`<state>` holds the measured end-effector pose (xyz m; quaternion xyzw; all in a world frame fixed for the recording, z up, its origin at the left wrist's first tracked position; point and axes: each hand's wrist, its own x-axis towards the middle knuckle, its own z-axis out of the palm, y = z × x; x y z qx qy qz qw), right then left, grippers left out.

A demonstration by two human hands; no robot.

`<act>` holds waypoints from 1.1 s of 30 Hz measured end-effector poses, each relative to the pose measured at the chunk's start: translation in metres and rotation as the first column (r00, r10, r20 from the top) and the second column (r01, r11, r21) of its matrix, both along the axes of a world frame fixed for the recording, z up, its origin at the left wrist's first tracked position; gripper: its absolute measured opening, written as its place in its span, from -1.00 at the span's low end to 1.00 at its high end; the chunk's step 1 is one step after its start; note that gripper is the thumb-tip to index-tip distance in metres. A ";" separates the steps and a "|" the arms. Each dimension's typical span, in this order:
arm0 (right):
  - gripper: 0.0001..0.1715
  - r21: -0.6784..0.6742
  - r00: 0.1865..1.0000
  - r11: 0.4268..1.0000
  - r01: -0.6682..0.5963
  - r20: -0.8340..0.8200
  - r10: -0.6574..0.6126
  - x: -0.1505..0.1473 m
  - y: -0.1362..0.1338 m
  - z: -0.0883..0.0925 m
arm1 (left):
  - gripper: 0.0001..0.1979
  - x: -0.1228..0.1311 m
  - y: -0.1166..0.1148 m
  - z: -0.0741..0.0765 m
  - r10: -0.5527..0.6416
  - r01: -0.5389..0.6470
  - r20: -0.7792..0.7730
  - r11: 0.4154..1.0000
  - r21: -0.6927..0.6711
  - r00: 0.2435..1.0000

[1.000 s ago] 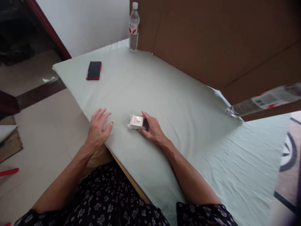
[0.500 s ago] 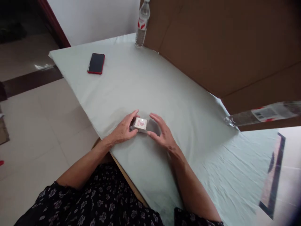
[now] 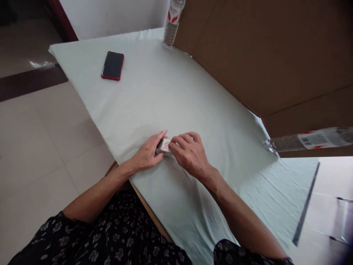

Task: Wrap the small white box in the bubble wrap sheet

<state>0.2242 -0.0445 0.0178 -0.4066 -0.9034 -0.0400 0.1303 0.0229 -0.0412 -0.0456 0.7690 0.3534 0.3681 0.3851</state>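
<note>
A small white box with red print (image 3: pixel 165 145), seemingly wrapped in clear plastic, lies on the cloth-covered table near its front edge. My left hand (image 3: pixel 149 151) grips its left end between thumb and fingers. Over the right end, my right hand (image 3: pixel 190 151) has its fingers curled and pressed together, the fingertips touching the box or its wrapper. Those fingers hide the right part of the box, and I cannot make out exactly what they pinch.
A phone in a red case (image 3: pixel 113 66) lies at the far left of the table (image 3: pixel 138 95). One water bottle (image 3: pixel 173 23) stands at the back against a large brown cardboard panel (image 3: pixel 248 48). A second bottle (image 3: pixel 314 139) is at the panel's right end.
My right hand has gone from spread open beside the box to curled fingers on its right end. My left hand stays around the left end. The view has shifted slightly.
</note>
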 end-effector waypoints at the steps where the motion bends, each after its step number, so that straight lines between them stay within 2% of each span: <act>1: -0.65 -0.037 1.000 0.999 0.006 -0.023 -0.007 0.000 0.002 -0.001 | -0.16 0.000 0.000 0.000 0.004 -0.004 -0.002 1.000 -0.004 1.000; 4: -0.72 -0.135 0.989 0.990 0.047 -0.131 -0.065 0.001 0.007 -0.005 | -0.15 0.000 0.000 -0.001 0.007 -0.007 0.002 1.000 -0.004 1.000; 8: -0.83 -0.193 0.953 0.977 0.087 -0.270 -0.138 0.001 0.015 -0.007 | -0.14 0.000 0.000 -0.003 -0.012 0.012 0.012 0.999 0.040 1.000; 11: -0.82 -0.271 0.909 0.956 0.111 -0.361 -0.208 -0.001 0.018 -0.006 | -0.12 0.000 -0.001 -0.002 -0.005 0.004 0.023 0.998 0.061 1.000; 15: -0.77 -0.405 0.841 0.901 0.157 -0.423 -0.337 -0.003 0.020 -0.003 | -0.09 0.001 -0.002 0.000 0.033 -0.035 0.051 0.999 0.038 0.998; 19: -0.75 -0.503 0.727 0.850 0.159 -0.523 -0.445 -0.004 0.023 0.002 | -0.06 -0.002 -0.001 0.001 0.004 0.014 0.138 0.992 -0.129 0.990; 25: -0.75 -0.500 0.649 0.858 0.121 -0.614 -0.449 -0.001 0.030 0.010 | -0.01 -0.001 -0.005 0.009 0.025 0.055 0.182 0.904 -0.423 0.983; 29: -0.76 -0.490 0.603 0.866 0.104 -0.661 -0.446 0.004 0.036 0.015 | -0.04 0.006 -0.006 0.018 0.028 0.115 0.265 0.854 -0.508 0.964; 33: -0.77 -0.499 0.577 0.863 0.077 -0.684 -0.447 0.010 0.045 0.014 | -0.21 0.008 0.000 0.023 0.124 0.159 0.428 0.808 -0.567 0.895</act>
